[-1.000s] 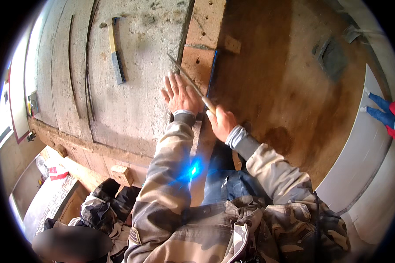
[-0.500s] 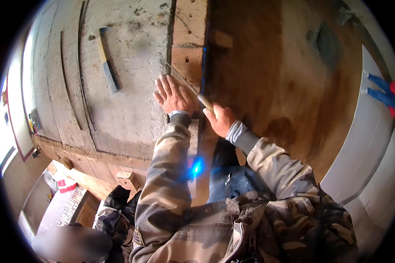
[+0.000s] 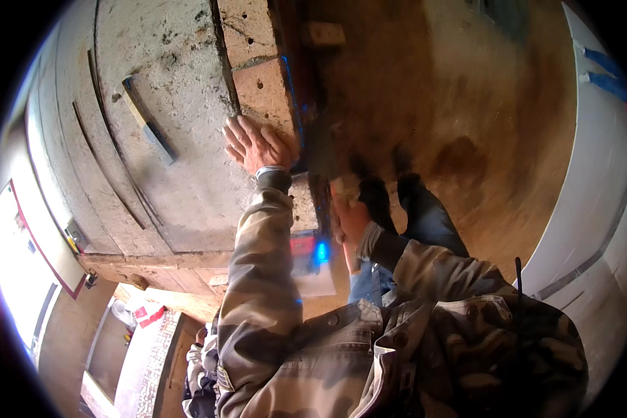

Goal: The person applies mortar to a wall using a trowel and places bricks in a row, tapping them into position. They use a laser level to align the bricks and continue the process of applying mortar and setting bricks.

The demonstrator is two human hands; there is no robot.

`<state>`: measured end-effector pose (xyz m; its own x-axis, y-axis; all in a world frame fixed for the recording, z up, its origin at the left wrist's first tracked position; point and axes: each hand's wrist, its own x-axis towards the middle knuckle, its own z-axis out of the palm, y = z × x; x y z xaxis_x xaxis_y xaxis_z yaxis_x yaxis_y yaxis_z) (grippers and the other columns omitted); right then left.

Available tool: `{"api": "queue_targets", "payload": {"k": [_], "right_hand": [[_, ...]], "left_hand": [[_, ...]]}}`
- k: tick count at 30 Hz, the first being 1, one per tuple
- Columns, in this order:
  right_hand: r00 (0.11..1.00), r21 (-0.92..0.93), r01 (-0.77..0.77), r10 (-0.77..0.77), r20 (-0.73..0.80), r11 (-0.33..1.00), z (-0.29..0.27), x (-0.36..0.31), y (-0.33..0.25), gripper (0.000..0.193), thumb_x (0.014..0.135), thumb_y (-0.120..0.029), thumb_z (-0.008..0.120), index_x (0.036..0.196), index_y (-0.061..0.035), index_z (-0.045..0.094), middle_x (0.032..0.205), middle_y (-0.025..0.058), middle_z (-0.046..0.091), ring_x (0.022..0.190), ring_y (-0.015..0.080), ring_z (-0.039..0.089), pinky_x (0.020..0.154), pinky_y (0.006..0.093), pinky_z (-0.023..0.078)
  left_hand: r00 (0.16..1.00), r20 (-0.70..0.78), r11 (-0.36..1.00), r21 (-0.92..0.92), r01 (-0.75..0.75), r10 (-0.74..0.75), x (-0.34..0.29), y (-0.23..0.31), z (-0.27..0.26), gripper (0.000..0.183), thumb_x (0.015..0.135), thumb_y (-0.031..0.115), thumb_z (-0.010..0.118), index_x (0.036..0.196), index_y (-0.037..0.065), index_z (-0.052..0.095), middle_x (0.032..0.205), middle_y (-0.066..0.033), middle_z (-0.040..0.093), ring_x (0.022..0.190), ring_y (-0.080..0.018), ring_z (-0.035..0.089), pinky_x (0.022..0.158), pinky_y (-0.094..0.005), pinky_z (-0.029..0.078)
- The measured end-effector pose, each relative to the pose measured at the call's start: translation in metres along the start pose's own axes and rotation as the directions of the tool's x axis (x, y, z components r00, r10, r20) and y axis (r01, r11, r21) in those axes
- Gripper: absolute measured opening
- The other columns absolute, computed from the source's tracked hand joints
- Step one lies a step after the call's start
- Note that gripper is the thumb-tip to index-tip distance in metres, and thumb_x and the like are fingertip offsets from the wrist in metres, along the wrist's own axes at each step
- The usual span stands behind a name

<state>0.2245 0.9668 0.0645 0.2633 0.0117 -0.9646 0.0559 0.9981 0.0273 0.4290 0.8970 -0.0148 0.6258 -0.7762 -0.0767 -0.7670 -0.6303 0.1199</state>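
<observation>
My left hand [image 3: 260, 145] lies flat on the grey rough slab [image 3: 188, 188], its fingers apart, at the seam with the orange perforated bricks [image 3: 263, 94]. Lower and to the right, over the brown floor, my right hand [image 3: 354, 221] is closed round a wooden-handled tool [image 3: 350, 259]. Blur hides the tool's shape; a pale wooden length shows below the fist. A hammer [image 3: 159, 143] with a pale shaft and dark grip rests on the slab, left of my left hand. Close to my left forearm, a bright blue light [image 3: 321, 252] shines beside a red object [image 3: 302, 243].
Thin dark rods [image 3: 111, 174] lie along the slab's left part. A loose brick [image 3: 324, 33] sits on the brown floor [image 3: 460, 195] beyond. At lower left are a person's sleeve [image 3: 198, 376] and a red-and-white package [image 3: 150, 315]. A white panel [image 3: 592, 188] borders the right.
My right hand has drawn down toward my body, taking the tool off the brick edge. My left hand remains flat by the seam. The whole view has shifted and turned.
</observation>
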Motion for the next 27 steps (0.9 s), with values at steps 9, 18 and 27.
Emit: {"api": "queue_targets", "payload": {"k": [9, 18, 27], "right_hand": [[0.994, -0.043, 0.067, -0.070, -0.078, 0.997, 0.015, -0.007, -0.026, 0.039, 0.099, -0.042, 0.052, 0.078, -0.0101, 0.050, 0.064, 0.0011, 0.047, 0.047, 0.0133, 0.045, 0.040, 0.0315, 0.036], [0.990, -0.004, 0.137, -0.137, 0.023, 0.991, 0.006, 0.025, -0.047, 0.042, 0.098, -0.046, 0.052, 0.084, -0.0063, 0.050, 0.057, 0.0032, 0.046, 0.041, 0.0173, 0.047, 0.036, 0.0365, 0.039], [0.978, -0.043, 0.209, -0.210, -0.014, 0.977, 0.017, 0.059, -0.068, 0.041, 0.098, -0.042, 0.054, 0.081, -0.0052, 0.050, 0.058, 0.0028, 0.048, 0.040, 0.0168, 0.046, 0.036, 0.0361, 0.039]], "left_hand": [[0.999, 0.022, 1.000, 0.001, 0.024, -0.024, 0.003, 0.004, -0.003, 0.066, 0.098, 0.041, 0.031, 0.152, 0.005, 0.026, 0.162, -0.0136, 0.015, 0.150, -0.0316, 0.007, 0.119, -0.0515, 0.004], [1.000, -0.008, 1.000, -0.021, 0.014, -0.014, 0.006, 0.008, -0.003, 0.068, 0.096, 0.042, 0.033, 0.151, 0.003, 0.027, 0.162, -0.0141, 0.017, 0.150, -0.0324, 0.008, 0.119, -0.0529, 0.005], [1.000, -0.015, 1.000, -0.017, 0.000, 0.000, 0.005, 0.007, 0.003, 0.068, 0.097, 0.044, 0.032, 0.152, 0.004, 0.027, 0.161, -0.0140, 0.017, 0.150, -0.0330, 0.009, 0.118, -0.0545, 0.005]]}}
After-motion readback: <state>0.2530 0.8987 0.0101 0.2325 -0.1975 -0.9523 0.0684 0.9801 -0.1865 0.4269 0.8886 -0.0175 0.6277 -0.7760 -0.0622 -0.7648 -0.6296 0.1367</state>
